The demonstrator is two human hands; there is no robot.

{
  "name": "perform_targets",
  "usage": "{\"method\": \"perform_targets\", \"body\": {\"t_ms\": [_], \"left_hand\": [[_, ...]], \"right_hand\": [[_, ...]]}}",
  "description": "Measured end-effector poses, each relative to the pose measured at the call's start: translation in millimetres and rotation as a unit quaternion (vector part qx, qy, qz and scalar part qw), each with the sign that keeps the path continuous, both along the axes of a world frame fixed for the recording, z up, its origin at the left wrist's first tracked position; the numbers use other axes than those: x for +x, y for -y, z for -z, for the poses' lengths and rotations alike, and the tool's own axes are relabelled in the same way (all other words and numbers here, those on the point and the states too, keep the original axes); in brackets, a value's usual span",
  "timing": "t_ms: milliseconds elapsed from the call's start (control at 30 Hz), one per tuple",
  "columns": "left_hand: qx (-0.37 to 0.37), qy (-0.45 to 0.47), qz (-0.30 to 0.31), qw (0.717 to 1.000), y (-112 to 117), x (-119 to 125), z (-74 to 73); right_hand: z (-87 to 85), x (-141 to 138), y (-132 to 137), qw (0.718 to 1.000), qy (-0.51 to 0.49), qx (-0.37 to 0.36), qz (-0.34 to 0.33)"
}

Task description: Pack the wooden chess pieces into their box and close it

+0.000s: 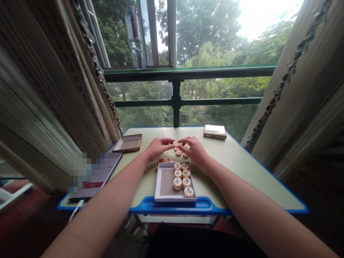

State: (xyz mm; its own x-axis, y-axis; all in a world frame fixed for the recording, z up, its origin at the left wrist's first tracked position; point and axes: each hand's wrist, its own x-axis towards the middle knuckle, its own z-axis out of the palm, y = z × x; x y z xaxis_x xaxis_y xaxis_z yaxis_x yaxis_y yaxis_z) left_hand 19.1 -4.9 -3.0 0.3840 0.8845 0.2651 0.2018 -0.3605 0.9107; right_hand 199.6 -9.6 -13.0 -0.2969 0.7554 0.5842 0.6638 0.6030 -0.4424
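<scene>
Gripping a black-marked disc (176,143) at its edges, the left hand (159,147) and right hand (196,148) meet over the middle of the table (228,175). Thumb and fingers of each hand close toward the disc from opposite sides; its marked face is turned to the camera. Loose red-marked discs (178,153) lie just below the held piece, some partly covered by the right hand. Two further red discs (168,160) sit nearer, just beyond the far edge of an open tray (165,182).

The tray stands at the near side of the table, reaching over the blue trough (206,205). Black-marked pieces (186,182) occupy its right part in two columns: three tops on the left, four on the right. The nearest top of the left column rests on another piece. The tray's left part shows bare floor.

Farther out, a brown-edged shallow box (127,142) lies at the far left, with a grey flat device (98,175), partly pixelated, nearer on that side. A small flat case (215,132) rests at the far right. Beyond the table runs a green railing (215,73), with a clear bottle (135,46) standing at its left.
</scene>
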Motion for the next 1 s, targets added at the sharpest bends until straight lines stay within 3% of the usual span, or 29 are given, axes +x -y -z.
{"method": "perform_targets", "body": {"t_ms": [267,667,867,1000], "left_hand": [[-0.01,0.035,-0.048,0.998,5.1,2.6,2.6],[-0.017,0.123,-0.013,0.992,26.2,0.3,-4.5],[0.02,0.064,-0.035,0.997,55.7,-12.0,-8.9],[0.105,-0.055,-0.04,0.992,89.2,-17.2,-10.1]], "right_hand": [[-0.5,2.3,1.3,1.0,-0.018,-0.001,-0.003],[-18.4,-5.0,28.8,0.994,-0.095,-0.053,-0.026],[-27.3,-6.2,58.0,0.993,-0.085,-0.045,-0.064],[-22.0,-1.1,88.0,0.996,-0.051,-0.003,-0.08]]}}
